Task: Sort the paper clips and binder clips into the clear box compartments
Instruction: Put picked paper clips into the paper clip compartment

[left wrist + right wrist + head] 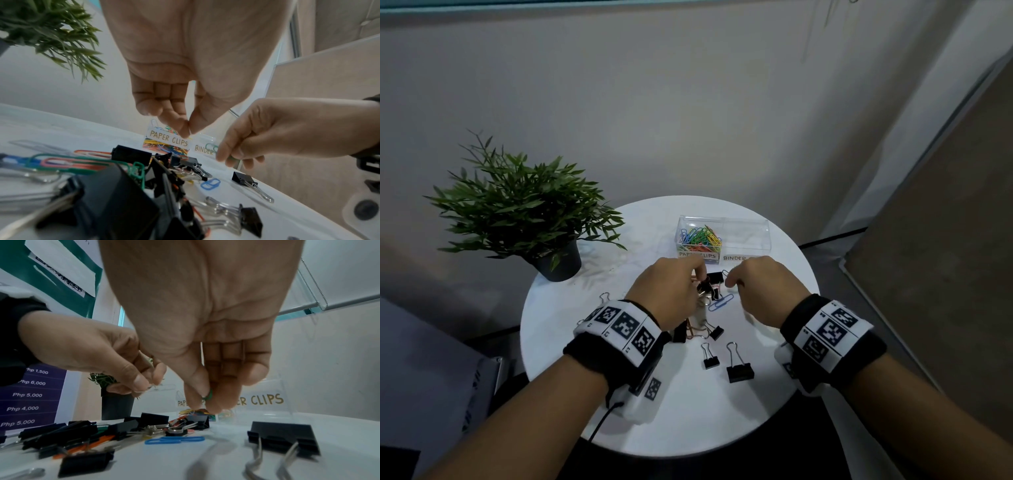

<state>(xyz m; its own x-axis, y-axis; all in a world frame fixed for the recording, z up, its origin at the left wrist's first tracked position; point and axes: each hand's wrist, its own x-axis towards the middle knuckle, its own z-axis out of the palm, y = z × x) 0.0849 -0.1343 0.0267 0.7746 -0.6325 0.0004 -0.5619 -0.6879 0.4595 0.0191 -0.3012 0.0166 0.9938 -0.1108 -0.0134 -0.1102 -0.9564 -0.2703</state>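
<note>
Head view: round white table (pixel 571 342), both hands working a mixed pile at table centre. Clear box (pixel 743 229) sits at 12 o'clock of the pile, its front labels reading "PAPER CLIPS" on the left and "BINDER" on the right. Left compartment already holds a heap of coloured paper clips (pixel 700 236); right compartment looks empty from here.

Right hand (pixel 763 291), fingers curled, pinches a green paper clip (pixel 207 395) between thumb and fingertips, lifted clear of the table, just short of the box front. Left hand (pixel 671 294) has thumb and forefinger closed together over the pile; whether anything is caught between them I cannot tell, too small and blurred.

Still loose: a blue paper clip (pixel 720 302) between the two hands, black binder clips (pixel 739 371) at 6 o'clock of the pile, more tangled under the left hand, orange and green paper clips among them in the left wrist view. A potted plant (pixel 524 209) stands at 10 o'clock.

Step in hand, as I judge it: paper clip picking, mid-task, binder clips not yet started. Next move calls for carrying the green clip up over the front wall and to the left compartment, not the nearer right one, then releasing without snagging the rim.
</note>
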